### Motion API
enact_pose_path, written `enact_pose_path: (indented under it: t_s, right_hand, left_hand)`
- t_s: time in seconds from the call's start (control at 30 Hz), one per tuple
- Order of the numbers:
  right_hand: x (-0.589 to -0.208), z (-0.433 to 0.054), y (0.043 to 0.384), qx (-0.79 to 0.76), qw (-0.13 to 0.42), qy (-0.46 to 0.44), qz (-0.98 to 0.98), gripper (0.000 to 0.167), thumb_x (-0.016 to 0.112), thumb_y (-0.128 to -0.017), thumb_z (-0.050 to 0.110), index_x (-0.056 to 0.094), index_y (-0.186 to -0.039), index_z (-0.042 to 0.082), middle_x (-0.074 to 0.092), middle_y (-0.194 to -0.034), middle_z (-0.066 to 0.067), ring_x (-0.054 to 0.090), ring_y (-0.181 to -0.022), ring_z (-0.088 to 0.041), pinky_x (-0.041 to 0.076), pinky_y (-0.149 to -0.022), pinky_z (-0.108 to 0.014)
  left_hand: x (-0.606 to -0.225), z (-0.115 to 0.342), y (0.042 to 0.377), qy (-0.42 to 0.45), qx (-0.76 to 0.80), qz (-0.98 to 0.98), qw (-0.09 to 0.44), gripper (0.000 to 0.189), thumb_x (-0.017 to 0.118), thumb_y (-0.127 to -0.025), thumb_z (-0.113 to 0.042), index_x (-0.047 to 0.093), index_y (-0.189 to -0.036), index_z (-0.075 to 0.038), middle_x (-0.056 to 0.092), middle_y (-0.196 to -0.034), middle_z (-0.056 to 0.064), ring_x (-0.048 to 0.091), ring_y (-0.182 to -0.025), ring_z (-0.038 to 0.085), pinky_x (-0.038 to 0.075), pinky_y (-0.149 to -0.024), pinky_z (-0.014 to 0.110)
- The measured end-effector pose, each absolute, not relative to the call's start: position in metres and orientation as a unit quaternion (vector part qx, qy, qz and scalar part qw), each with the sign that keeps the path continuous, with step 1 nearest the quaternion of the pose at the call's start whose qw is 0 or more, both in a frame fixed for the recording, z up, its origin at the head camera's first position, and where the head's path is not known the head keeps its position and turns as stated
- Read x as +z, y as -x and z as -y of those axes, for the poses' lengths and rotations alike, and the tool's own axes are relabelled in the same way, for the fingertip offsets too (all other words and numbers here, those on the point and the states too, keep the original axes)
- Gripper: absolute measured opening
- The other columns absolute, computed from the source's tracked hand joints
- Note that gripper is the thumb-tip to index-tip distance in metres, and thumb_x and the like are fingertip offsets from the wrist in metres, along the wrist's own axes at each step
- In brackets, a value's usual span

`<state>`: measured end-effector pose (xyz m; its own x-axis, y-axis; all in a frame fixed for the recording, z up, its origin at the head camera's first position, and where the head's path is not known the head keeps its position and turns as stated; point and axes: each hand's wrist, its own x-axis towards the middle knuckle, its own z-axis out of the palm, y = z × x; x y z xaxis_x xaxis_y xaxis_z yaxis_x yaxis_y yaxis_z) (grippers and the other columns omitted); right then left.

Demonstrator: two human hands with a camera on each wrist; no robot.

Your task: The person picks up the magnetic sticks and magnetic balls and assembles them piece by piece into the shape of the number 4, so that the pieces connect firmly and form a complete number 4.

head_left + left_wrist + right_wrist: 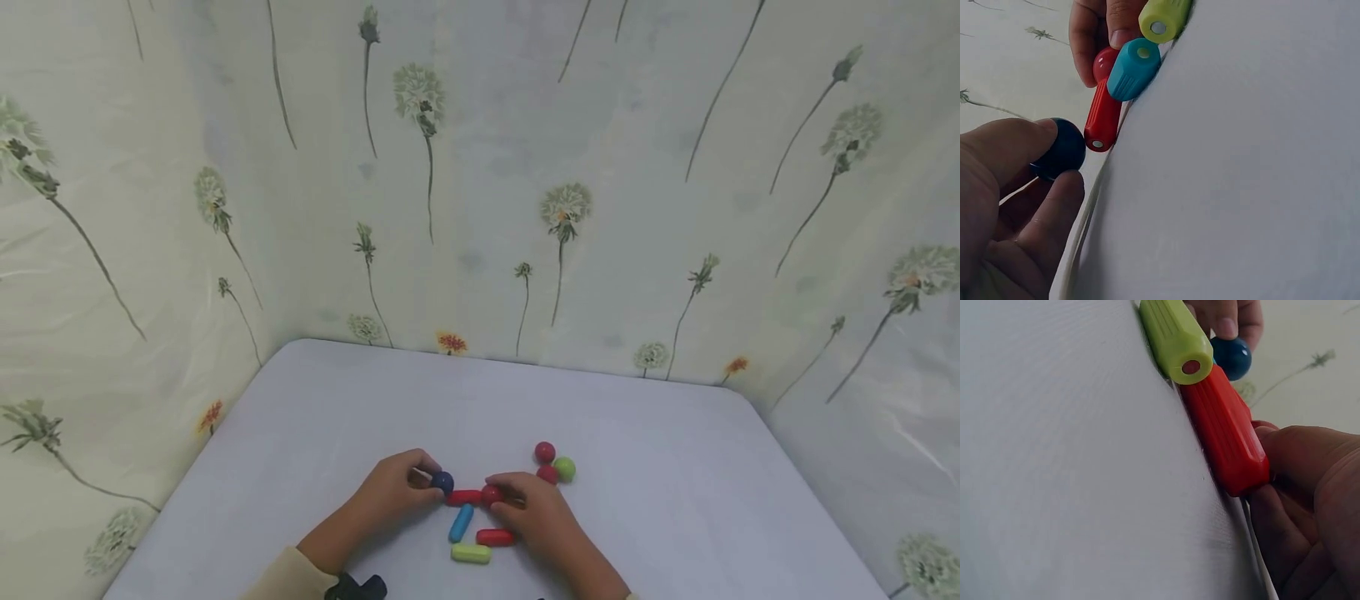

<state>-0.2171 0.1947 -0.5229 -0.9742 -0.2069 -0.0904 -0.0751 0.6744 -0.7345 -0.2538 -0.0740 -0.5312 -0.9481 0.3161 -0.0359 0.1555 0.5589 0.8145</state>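
My left hand [390, 490] pinches a dark blue ball [1063, 153] between thumb and fingertips. The ball is right at the near end of a red magnetic rod [1104, 119], whose tip shows a silvery metal disc. At that rod's other end is a red ball [491, 497], which my right hand [538, 510] pinches between its fingers. A light blue rod [461, 523] lies slantwise just below the red one. Closer to me are a second red rod [495, 537], beside the right hand, and a yellow-green rod [471, 553].
Beyond the right hand, two red balls [545, 452] and a green ball [565, 469] sit close together on the white table [337, 400]. A dark object [356, 587] shows at the bottom edge by the left sleeve. Flower-patterned curtain [480, 167] surrounds the table's back and sides.
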Motion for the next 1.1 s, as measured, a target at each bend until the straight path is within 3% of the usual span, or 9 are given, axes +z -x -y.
enact_pose_path:
  t_s: [1.1]
  right_hand:
    - [-0.5247,-0.1914,0.2186,-0.393,0.051,0.063,-0.916,0.040,0.083,-0.090,0.028,0.071,-0.129,0.025,0.072,-0.124,0.008,0.066,-0.123,-0.022,0.058,-0.099,-0.047]
  left_hand:
    - [-0.5366,0.0773,0.2555,-0.121,0.435,-0.887,0.099,0.029,0.088,-0.085,-0.027,0.071,-0.108,-0.023,0.071,-0.101,-0.007,0.067,-0.096,0.013,0.059,-0.090,0.046]
